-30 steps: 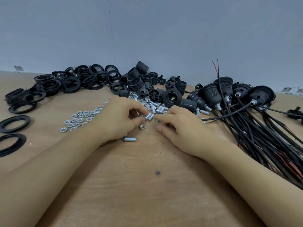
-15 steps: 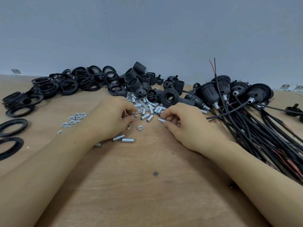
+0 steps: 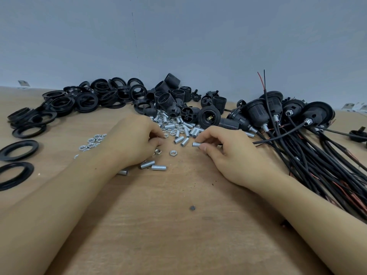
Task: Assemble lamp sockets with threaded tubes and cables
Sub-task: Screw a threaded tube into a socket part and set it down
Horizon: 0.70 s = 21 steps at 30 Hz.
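from the head view, a threaded tube (image 3: 196,144) is pinched between the thumb and fingertips of the right hand (image 3: 224,153), its long axis lying roughly level and pointing toward the left hand (image 3: 137,143). the left hand's fingers are curled down among loose hex nuts (image 3: 173,153); whether one is gripped cannot be told. the nearest nuts lie between the hands, closer to the left, so the tube's free end is judged ready to be met there.
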{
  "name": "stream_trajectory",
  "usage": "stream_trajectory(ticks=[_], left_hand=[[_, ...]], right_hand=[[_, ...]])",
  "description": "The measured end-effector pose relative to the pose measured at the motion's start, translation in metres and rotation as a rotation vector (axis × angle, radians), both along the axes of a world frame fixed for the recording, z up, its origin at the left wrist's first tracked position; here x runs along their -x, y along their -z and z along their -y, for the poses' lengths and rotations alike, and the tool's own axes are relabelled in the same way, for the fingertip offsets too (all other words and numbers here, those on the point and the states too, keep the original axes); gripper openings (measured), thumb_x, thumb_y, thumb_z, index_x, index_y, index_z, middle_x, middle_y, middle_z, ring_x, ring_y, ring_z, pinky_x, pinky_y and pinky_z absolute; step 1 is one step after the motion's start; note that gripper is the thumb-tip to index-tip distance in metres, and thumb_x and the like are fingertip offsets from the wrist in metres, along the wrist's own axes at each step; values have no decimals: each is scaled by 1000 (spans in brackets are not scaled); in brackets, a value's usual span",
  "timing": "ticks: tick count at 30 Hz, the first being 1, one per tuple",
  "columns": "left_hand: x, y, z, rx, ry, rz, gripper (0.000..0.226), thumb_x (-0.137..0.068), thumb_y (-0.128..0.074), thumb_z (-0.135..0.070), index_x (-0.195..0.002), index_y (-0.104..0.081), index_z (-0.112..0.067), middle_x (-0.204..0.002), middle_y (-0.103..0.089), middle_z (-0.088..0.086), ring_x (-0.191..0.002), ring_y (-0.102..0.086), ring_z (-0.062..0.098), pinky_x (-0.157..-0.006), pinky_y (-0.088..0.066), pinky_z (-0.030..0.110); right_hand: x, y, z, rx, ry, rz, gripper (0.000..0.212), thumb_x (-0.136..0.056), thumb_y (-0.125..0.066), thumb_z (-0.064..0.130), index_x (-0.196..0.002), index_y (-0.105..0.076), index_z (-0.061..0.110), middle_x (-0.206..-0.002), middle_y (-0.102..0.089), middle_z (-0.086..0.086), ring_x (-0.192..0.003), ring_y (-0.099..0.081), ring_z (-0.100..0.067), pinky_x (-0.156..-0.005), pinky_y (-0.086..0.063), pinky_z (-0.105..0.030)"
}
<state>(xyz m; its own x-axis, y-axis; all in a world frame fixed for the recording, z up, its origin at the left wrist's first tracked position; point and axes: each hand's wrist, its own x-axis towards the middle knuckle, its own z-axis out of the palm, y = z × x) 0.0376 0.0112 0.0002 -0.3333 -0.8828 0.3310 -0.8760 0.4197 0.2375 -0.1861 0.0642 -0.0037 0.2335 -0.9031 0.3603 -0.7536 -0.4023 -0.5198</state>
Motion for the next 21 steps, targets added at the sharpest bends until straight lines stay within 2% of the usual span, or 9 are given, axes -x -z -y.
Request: stream_trajectory(ticks=[5,10,13,15,18,21], left_hand=[[-1,-2,-1,-9,-11,-14,11,-91,-70,-29,-98,-79,-30,-71,-52,-21,-72,-51,10,-68,-41,27],[-1,-4,-6,4,-9,-7,12,-88,-69,-30,-93,-75,-40,-74,-54,-25,-76,-54,7,-65,-45,28],[3,-2,-7,-24,55,-102,18,-85,-70,-20,-95,-73,-35,-80,-63,-23,-79,-60,5,-74,-52,33],[5,-2,-8,-16,71,-156,12,-86,-74,-22,-93,-73,-31,-83,-67,-18,-81,-63,5,-78,-53,33],[0,-5,-7,24,67,-173,2,-84,-76,-34,-86,-74,-33,-83,-65,-18,-82,-58,3,-75,-49,31],[-2,-8,-11,-66,202,-240,3,-82,-75,-35,-83,-76,-32,-75,-66,-18,-73,-59,5,-64,-44,19]], right_hand=[[1,1,-2,30,-5,37,12,-93,-63,14,-99,-69,22,-87,-67,10,-82,-58,-5,-74,-42,-12],[5,1,-2,55,8,66,13,-92,-64,12,-97,-69,23,-85,-68,10,-82,-57,-6,-75,-43,-14],[7,1,-1,69,17,72,14,-92,-64,13,-97,-69,25,-85,-67,13,-84,-57,-6,-73,-42,-10],[7,1,-1,71,17,76,14,-92,-64,13,-97,-70,24,-86,-68,12,-83,-57,-6,-74,-43,-13],[7,0,0,74,8,73,13,-92,-64,13,-98,-70,24,-87,-68,12,-82,-57,-5,-75,-43,-15],[8,1,1,73,9,60,13,-93,-63,15,-99,-70,24,-87,-68,13,-82,-58,-4,-75,-44,-16]])
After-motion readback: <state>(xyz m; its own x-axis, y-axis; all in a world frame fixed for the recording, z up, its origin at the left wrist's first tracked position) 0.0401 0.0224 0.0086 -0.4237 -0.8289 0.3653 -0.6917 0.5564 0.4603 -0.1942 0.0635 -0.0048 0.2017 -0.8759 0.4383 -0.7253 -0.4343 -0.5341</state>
